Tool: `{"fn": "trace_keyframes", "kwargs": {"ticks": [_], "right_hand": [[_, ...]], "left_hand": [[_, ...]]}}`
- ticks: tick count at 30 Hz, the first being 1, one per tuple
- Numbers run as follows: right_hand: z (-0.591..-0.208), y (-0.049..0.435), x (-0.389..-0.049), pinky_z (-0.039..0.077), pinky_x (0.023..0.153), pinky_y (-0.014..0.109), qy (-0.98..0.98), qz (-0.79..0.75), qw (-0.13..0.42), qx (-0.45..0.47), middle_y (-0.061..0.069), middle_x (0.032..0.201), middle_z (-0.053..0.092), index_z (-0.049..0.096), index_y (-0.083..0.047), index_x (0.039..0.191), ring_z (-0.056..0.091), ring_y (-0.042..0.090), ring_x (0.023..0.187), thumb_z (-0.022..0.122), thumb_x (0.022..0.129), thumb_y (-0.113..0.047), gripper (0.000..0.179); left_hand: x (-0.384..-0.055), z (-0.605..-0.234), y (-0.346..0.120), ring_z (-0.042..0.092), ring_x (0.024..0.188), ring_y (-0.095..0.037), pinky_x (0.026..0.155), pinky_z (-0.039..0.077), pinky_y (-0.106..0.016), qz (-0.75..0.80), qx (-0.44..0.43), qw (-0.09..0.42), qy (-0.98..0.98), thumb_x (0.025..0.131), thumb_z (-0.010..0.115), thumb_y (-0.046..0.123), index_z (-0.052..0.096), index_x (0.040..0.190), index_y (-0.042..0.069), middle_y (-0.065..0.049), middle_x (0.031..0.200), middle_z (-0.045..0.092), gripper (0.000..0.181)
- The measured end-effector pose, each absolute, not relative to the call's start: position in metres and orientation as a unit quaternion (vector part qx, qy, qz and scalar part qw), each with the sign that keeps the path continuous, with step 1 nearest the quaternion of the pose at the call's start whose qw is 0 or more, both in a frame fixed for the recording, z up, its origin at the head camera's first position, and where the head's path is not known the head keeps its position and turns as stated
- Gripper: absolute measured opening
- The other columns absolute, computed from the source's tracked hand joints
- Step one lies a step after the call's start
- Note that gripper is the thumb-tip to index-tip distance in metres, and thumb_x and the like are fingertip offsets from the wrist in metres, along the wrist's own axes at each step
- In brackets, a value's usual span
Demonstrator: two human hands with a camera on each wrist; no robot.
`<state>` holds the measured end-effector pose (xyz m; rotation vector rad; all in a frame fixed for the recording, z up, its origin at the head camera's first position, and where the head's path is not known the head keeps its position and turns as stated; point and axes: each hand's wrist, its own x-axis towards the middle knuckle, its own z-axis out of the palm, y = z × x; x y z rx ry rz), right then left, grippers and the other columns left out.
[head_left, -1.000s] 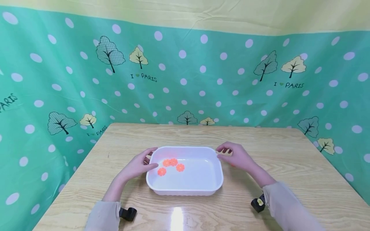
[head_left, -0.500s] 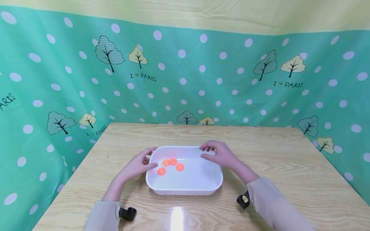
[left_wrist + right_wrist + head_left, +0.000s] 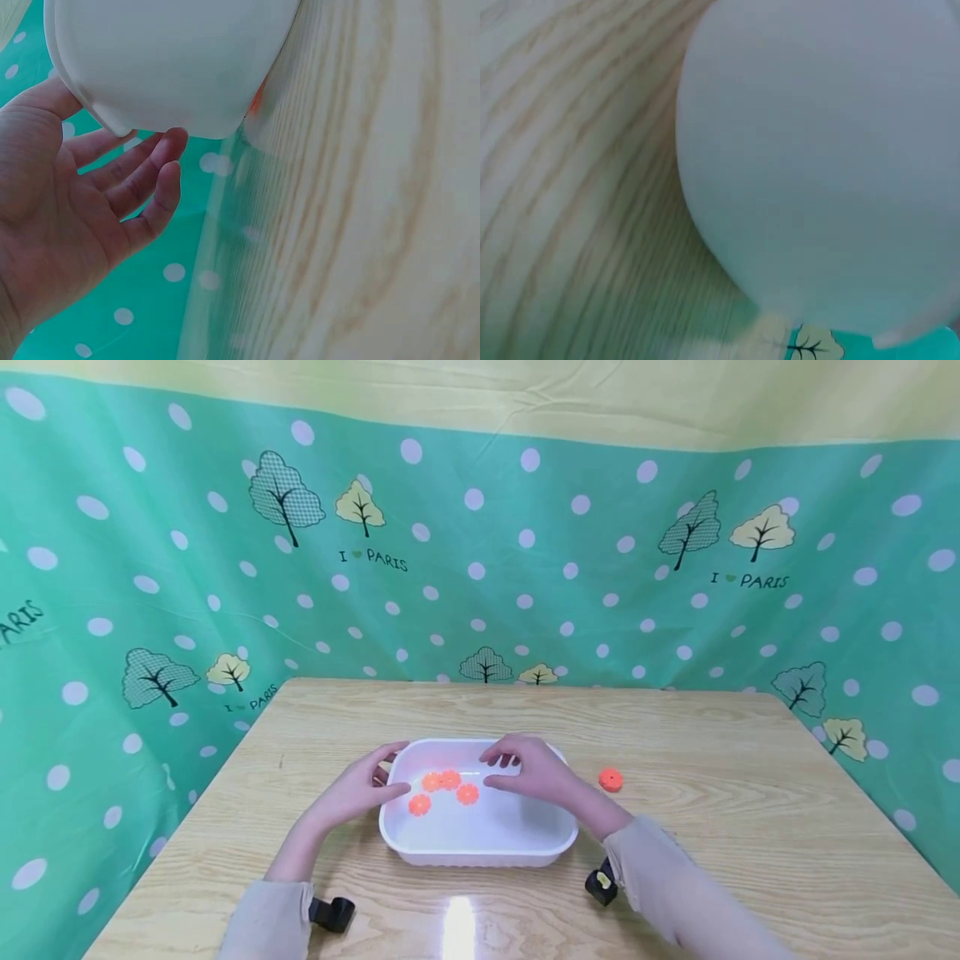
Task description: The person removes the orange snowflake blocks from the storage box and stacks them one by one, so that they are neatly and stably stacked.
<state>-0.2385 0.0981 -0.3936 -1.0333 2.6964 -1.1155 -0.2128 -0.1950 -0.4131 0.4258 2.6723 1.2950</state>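
Your left grip (image 3: 369, 787) holds the white tub (image 3: 502, 829) at its left end, thumb over the rim. Four orange flower-shaped discs (image 3: 468, 793) lie in its left half, left of your right grip (image 3: 536, 772), poised over the tub, thumb and fingers apart. A fifth disc (image 3: 611, 780) sits on the counter (image 3: 720, 785), right of the tub.

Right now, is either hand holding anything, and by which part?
The left hand holds the tub by the rim at its left end; nothing shows in the right hand.
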Motion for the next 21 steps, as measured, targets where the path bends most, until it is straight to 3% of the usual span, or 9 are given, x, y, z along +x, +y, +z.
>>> {"fn": "trace_keyframes", "kwargs": {"ticks": [5, 13, 21], "right_hand": [[-0.397, 0.088, -0.239, 0.047, 0.08, 0.041, 0.872, -0.357, 0.042, -0.332, 0.006, 0.1, 0.065, 0.065, -0.007, 0.105, 0.057, 0.022, 0.088, 0.07, 0.078, -0.026, 0.033], [-0.405, 0.077, -0.241, 0.046, 0.076, 0.027, 0.882, -0.323, 0.048, -0.34, 0.002, 0.099, 0.065, 0.066, -0.011, 0.104, 0.057, 0.014, 0.087, 0.071, 0.077, -0.025, 0.031], [-0.408, 0.072, -0.24, 0.044, 0.075, 0.025, 0.888, -0.302, 0.056, -0.343, 0.003, 0.098, 0.066, 0.066, -0.009, 0.103, 0.057, 0.018, 0.088, 0.074, 0.075, -0.025, 0.033]], "left_hand": [[-0.213, -0.413, -0.194, 0.053, 0.082, -0.017, 0.066, 0.047, -0.028, 0.429, 0.14, 0.07, 0.89, 0.082, 0.067, 0.027, 0.037, 0.137, 0.014, -0.009, 0.121, 0.048, 0.064], [-0.213, -0.412, -0.194, 0.053, 0.082, -0.018, 0.066, 0.047, -0.027, 0.431, 0.143, 0.069, 0.888, 0.081, 0.068, 0.029, 0.038, 0.137, 0.014, -0.009, 0.121, 0.049, 0.065], [-0.213, -0.411, -0.195, 0.053, 0.082, -0.017, 0.067, 0.047, -0.028, 0.436, 0.148, 0.07, 0.885, 0.081, 0.067, 0.032, 0.037, 0.137, 0.014, -0.009, 0.121, 0.049, 0.066]]}}
